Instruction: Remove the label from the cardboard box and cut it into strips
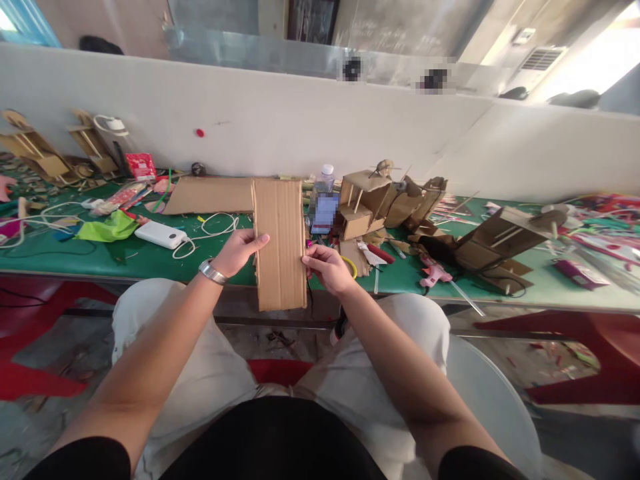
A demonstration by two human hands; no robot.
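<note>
A long rectangular piece of cardboard (pixel 280 248) stands nearly upright in front of me, over the table's near edge. My left hand (pixel 240 251) is closed on its left edge, thumb on the near face. At the opposite edge, my right hand (pixel 326 267) is closed with thumb and fingers pinching the cardboard. A small pink and dark thing shows by the right fingers, too hidden to name. Just behind the right hand are a lit phone (pixel 325 213) and a clear bottle (pixel 327 177).
Cardboard models (pixel 367 200) crowd the green table's (pixel 215 260) right half, near a pink glue gun (pixel 434 275). On the left lie a white power bank (pixel 160 235) with a cable, a green bag (pixel 113 227) and a flat cardboard sheet (pixel 210 195). A white partition (pixel 280 120) rises behind.
</note>
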